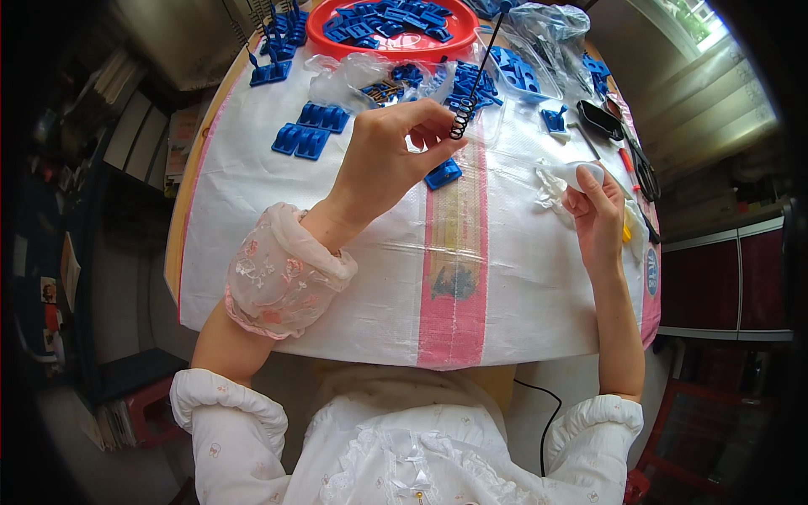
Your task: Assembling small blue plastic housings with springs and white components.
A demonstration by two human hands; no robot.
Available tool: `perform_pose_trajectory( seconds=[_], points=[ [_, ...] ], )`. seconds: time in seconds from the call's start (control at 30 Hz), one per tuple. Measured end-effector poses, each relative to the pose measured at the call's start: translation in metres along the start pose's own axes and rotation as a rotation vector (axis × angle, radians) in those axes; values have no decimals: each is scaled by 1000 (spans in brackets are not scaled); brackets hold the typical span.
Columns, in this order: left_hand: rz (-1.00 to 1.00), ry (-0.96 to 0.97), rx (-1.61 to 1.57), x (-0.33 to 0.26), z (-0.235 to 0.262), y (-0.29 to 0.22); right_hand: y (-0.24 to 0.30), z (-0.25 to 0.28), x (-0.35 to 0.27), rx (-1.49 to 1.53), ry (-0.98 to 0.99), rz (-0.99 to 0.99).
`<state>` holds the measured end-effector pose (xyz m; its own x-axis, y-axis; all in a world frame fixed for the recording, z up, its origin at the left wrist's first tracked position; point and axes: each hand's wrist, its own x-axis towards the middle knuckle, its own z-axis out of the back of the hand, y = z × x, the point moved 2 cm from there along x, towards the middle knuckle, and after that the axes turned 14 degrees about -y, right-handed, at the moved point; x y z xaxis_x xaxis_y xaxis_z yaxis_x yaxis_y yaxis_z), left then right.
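Observation:
My left hand (391,156) is raised over the table and pinches a thin dark rod (481,66) that carries a stack of small black metal springs (459,118) at its lower end. My right hand (596,217) rests near the table's right side and grips a small white plastic piece (585,172) beside a crumpled clear bag (551,187). A single blue plastic part (443,174) lies on the white woven cloth (353,244) just below my left fingers.
A red round tray (324,34) of blue parts stands at the far edge. Several blue parts (310,130) and clear plastic bags (539,34) are spread across the back. Dark tools (627,143) lie at the right edge. Shelves stand at left, a cabinet at right.

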<state>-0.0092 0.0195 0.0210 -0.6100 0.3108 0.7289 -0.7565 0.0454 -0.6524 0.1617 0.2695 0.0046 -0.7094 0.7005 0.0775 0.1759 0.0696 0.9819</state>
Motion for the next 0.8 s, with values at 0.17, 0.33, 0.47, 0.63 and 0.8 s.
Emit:
perform_pose_trajectory(
  seconds=[0.17, 0.33, 0.47, 0.63, 0.8],
  points=[
    [13, -9, -7, -1, -1, 2, 2, -5, -3, 3, -8, -9],
    [16, -5, -6, -1, -1, 3, 0, -3, -1, -5, -9, -9],
    [12, -3, -8, -1, 0, 2, -2, 4, 4, 62, -2, -42],
    [6, -13, -9, -1, -1, 1, 5, 12, 4, 225, -111, -120],
    [16, -4, 1, 0, 0, -2, 14, 34, 19, 541, -60, -66]
  ],
)
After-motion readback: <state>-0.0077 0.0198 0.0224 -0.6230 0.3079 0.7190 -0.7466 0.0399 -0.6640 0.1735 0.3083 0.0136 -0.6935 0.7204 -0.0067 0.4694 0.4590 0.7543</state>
